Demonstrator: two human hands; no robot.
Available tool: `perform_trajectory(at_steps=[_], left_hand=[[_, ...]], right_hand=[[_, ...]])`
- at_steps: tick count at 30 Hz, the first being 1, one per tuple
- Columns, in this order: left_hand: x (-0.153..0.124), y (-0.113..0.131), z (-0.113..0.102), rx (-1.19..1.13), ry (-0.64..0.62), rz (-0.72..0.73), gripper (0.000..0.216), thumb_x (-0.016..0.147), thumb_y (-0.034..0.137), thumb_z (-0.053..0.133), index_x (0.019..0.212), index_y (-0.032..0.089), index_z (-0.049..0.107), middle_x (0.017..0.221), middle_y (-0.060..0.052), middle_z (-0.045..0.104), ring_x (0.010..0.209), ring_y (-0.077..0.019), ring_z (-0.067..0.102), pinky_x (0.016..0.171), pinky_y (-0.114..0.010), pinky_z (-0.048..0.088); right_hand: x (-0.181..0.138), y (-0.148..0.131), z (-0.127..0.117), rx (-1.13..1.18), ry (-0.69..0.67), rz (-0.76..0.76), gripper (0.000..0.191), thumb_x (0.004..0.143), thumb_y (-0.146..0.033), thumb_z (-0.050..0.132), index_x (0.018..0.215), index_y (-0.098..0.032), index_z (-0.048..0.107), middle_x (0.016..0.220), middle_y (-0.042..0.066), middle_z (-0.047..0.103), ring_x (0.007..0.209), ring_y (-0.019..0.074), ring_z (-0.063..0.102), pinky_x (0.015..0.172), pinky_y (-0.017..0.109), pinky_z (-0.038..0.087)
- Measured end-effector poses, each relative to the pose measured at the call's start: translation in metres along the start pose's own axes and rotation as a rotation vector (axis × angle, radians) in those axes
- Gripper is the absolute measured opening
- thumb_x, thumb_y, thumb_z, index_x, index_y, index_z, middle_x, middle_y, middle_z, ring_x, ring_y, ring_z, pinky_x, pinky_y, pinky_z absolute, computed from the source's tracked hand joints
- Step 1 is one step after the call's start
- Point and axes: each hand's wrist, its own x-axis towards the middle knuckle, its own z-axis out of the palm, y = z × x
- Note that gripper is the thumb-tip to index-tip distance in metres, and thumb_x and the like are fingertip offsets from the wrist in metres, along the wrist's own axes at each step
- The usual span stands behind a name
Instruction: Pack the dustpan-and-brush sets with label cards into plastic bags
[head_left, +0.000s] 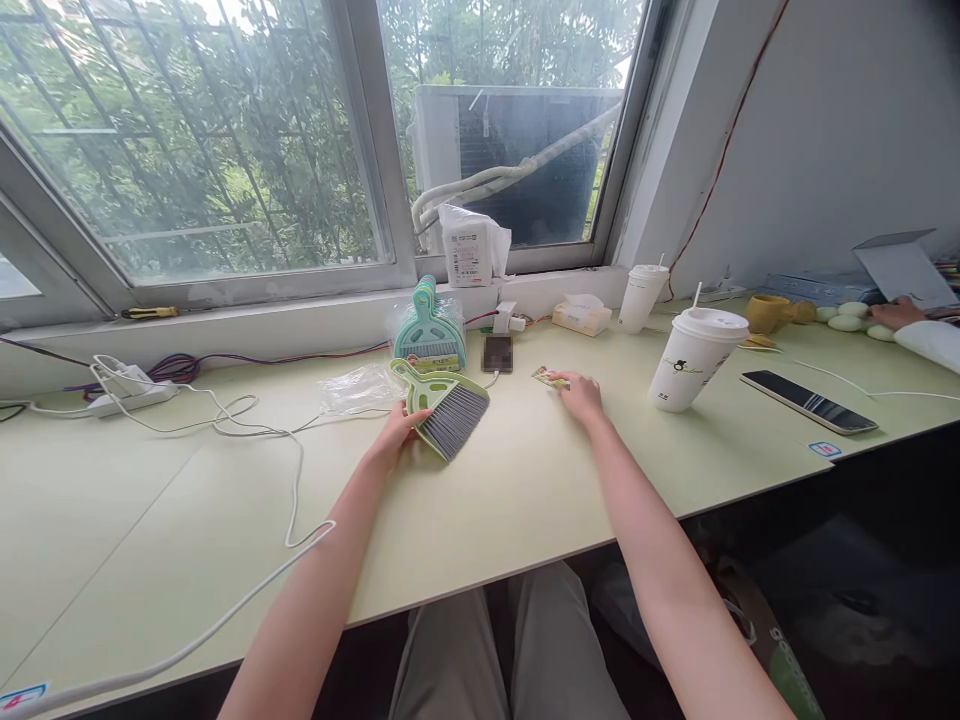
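Note:
My left hand (396,432) grips a small green hand brush (442,405) with grey bristles, held just above the pale green table (525,480). My right hand (579,396) rests flat on the table, fingers stretched toward a small colourful packet (551,378) at its fingertips. Behind the brush stands a teal dustpan-and-brush set (429,330) in clear wrapping. An empty clear plastic wrapper (358,388) lies to the left of the brush.
A white lidded cup with straw (691,358) stands right of my hand, a second cup (641,297) behind it. A phone (808,401), a power bank (497,353), a tissue box (581,316), a power strip (124,392) with white cables (292,500) lie about. Another person's hand (896,313) is at far right.

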Motion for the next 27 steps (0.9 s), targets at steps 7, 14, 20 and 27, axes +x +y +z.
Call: perform_trajectory(at_steps=[7,14,20,27], left_hand=[[0.0,0.001,-0.002,-0.033,-0.005,-0.005,0.054,0.071,0.022,0.075,0.121,0.023,0.055,0.111,-0.008,0.066,0.085,-0.0175,0.067,0.07,-0.027,0.057],[-0.006,0.009,0.001,-0.142,0.011,-0.065,0.065,0.072,0.018,0.069,0.131,0.031,0.045,0.105,-0.003,0.066,0.073,-0.0143,0.066,0.061,-0.025,0.055],[-0.008,0.006,0.007,-0.138,-0.02,-0.059,0.066,0.071,0.019,0.07,0.132,0.029,0.047,0.11,-0.005,0.066,0.086,-0.0178,0.067,0.071,-0.028,0.056],[-0.017,0.002,0.021,-0.102,-0.268,0.006,0.061,0.073,0.039,0.075,0.128,0.023,0.053,0.114,-0.012,0.067,0.097,-0.0265,0.067,0.083,-0.037,0.055]], right_hand=[[-0.003,0.005,-0.004,-0.111,0.027,0.326,0.032,0.08,-0.034,0.066,0.107,-0.017,0.067,0.121,0.017,0.061,0.118,0.0322,0.048,0.095,0.047,0.035],[0.002,-0.012,-0.01,0.426,0.049,0.261,0.021,0.068,-0.014,0.068,0.089,-0.017,0.068,0.09,0.006,0.068,0.092,0.0208,0.061,0.085,0.035,0.046],[-0.028,-0.079,-0.031,1.202,-0.278,-0.098,0.047,0.064,-0.041,0.079,0.105,-0.023,0.066,0.099,0.006,0.067,0.092,0.0218,0.064,0.08,0.037,0.052],[-0.062,-0.126,-0.007,1.158,-0.567,-0.236,0.034,0.063,-0.04,0.08,0.091,-0.022,0.07,0.087,0.002,0.068,0.084,0.0183,0.063,0.075,0.031,0.051]])
